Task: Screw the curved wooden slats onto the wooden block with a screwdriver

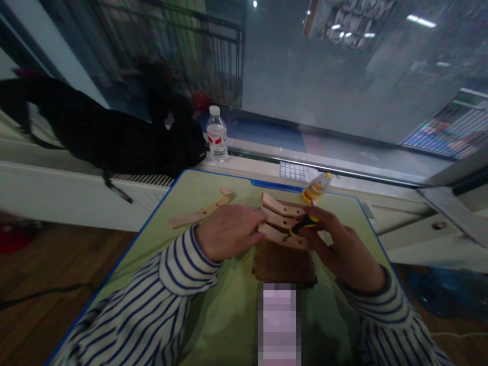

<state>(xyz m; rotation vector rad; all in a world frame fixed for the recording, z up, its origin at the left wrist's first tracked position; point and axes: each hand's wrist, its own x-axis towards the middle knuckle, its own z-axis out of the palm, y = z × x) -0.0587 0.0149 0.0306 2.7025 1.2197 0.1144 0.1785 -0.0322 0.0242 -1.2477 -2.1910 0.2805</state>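
My left hand is closed over the left ends of three light wooden slats stacked like a fan above a dark brown board. My right hand grips a yellow and black screwdriver, its tip resting on the slats. Both sleeves are striped blue and white.
A loose wooden piece lies left of my hands on the green table with a blue rim. A small yellow bottle lies at the far edge. A water bottle and a black bag sit on the window sill.
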